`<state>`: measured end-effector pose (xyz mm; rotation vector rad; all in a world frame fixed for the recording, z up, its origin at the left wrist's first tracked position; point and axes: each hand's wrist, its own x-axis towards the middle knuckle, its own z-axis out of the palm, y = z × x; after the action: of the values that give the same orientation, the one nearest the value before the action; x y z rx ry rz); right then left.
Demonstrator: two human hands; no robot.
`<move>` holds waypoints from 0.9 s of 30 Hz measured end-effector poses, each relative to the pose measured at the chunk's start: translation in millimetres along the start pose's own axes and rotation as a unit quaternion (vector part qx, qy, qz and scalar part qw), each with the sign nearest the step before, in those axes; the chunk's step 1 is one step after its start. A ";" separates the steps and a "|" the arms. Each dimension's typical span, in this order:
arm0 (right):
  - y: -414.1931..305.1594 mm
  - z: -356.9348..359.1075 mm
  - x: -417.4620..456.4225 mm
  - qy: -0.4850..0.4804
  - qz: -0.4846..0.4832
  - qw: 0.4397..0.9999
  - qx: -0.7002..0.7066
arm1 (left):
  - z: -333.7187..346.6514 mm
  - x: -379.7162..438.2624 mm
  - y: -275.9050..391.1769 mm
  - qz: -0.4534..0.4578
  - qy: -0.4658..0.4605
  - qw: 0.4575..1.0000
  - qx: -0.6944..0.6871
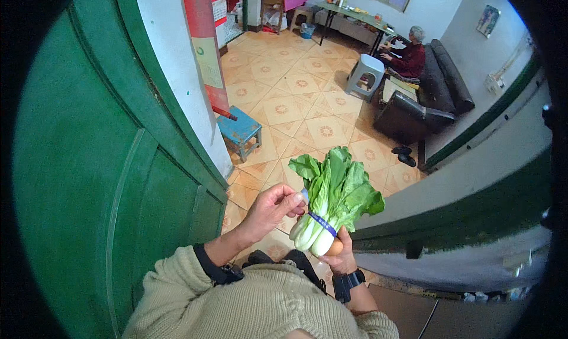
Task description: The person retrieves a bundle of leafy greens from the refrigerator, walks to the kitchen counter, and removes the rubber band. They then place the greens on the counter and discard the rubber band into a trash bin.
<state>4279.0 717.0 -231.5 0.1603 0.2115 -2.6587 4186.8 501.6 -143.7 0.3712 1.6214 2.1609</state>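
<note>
A bunch of leafy greens with thick white stalks (pixel 310 237), like bok choy, is held in front of my body, its leaves pointing away from me. Printed blue-purple tape (pixel 323 224) wraps around the stalks. My right hand (pixel 342 258) supports the bunch from below and the right side. A brown egg (pixel 335 248) shows between that palm and the stalks. At the left side of the bunch, my left hand (pixel 279 205) pinches thumb and forefinger at the tape's end; a small bluish tab sticks up there. The fingertips partly hide what they grip.
A green door (pixel 88 183) stands close on my left, with a blue stool (pixel 239 128) past the wall edge. Ahead on the tiled floor (pixel 306 108) are a grey plastic stool (pixel 366 74), a dark sofa (pixel 412 117) with a seated person (pixel 406 57), slippers (pixel 404 156) and a long table (pixel 355 15).
</note>
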 end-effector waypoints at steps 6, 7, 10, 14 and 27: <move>-39.6 33.0 85.1 0.108 -0.007 0.991 -0.075 | -38.2 88.7 29.0 -0.042 0.017 0.998 -0.038; -50.9 34.1 100.6 0.090 0.004 0.994 -0.055 | -44.3 106.7 32.3 -0.049 0.019 0.996 -0.075; -79.0 38.6 143.5 0.127 -0.052 0.991 0.002 | -51.1 160.4 34.7 -0.072 0.022 0.984 -0.162; -138.4 70.0 189.2 0.047 -0.044 0.997 0.048 | -44.1 239.1 52.5 -0.086 0.021 0.983 -0.163; -296.7 90.4 306.8 -0.064 -0.096 0.991 0.064 | -24.3 462.7 75.9 -0.102 0.030 0.962 -0.253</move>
<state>3864.3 826.8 -152.3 0.0090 0.0137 -2.8621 3756.4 682.4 -93.3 -0.0172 1.0190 2.3330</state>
